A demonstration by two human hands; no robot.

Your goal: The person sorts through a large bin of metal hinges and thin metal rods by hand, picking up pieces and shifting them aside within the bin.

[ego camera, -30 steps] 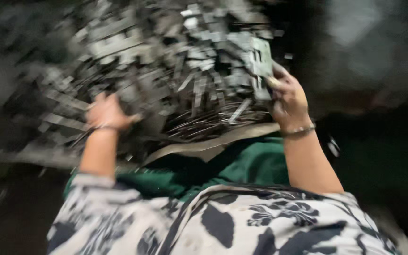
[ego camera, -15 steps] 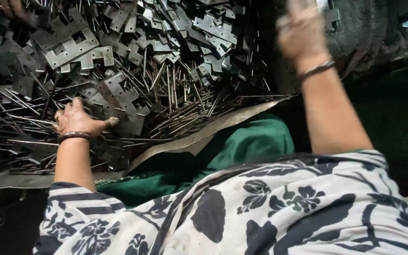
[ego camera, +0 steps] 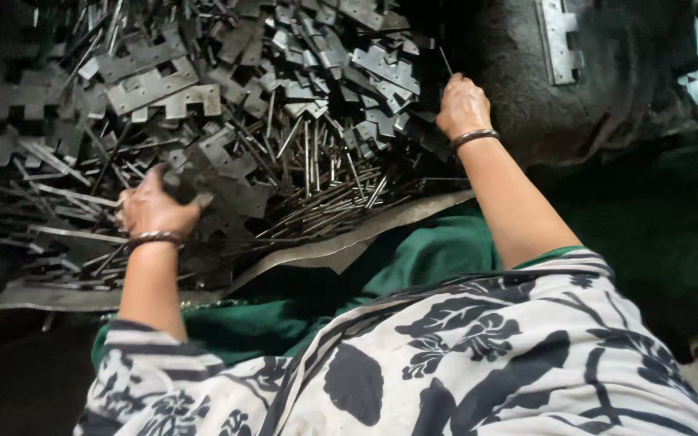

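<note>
Fingers of left hand (ego camera: 155,208) clench a dark notched metal hinge plate (ego camera: 181,184); right hand (ego camera: 462,103) pinches a thin steel pin (ego camera: 444,60) upright.
Both sit at the heaped pile of grey hinge plates & pins (ego camera: 284,121). Plate looks stiff, heavyish, sharp-edged: grip flat faces. Pin's light, slippery: pinch mid-shaft. No packages, labels or signs visible.

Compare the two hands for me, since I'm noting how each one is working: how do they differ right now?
The left hand lies low on the pile, fingers closed on a dark notched metal plate; the right hand is raised at the pile's edge, pinching a thin metal pin. The left sits nearer the body, the right reaches farther out. Both wear a dark bangle.
</note>
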